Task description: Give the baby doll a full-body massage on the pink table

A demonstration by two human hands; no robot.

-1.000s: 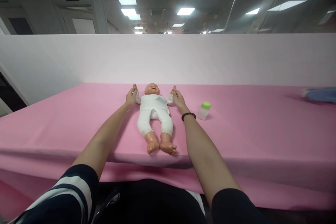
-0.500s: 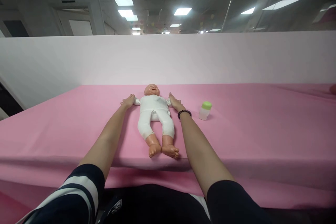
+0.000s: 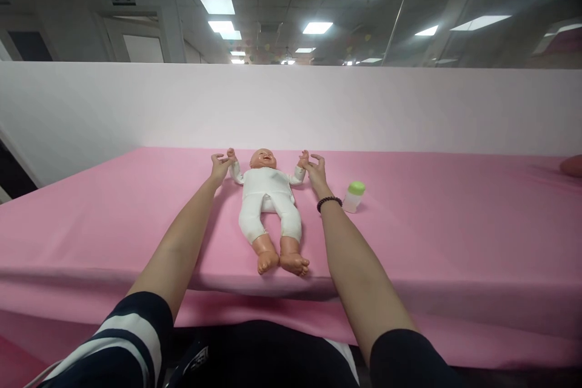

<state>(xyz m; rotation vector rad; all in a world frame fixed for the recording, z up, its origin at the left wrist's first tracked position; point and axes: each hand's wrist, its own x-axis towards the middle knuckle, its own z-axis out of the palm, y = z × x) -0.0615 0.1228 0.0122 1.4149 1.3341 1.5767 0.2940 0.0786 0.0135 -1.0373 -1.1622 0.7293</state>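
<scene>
while the doll (image 3: 268, 185) lies face up on the pink cloth (image 3: 431, 218) in the head view, the left hand (image 3: 219, 168) and right hand (image 3: 318, 174) each pinch one of its wrists, thumb to finger, other fingers lifted. probably light, soft in the body, stiffer and slicker at the hands, so i'd hold the padded forearms.

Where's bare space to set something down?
Two patches of pink cloth: between the bottle and the brownish object at the picture's right edge; and left of the left forearm. Crowded: between the left hand and right hand, where the doll lies; the bottle sits close by the bracelet.
</scene>
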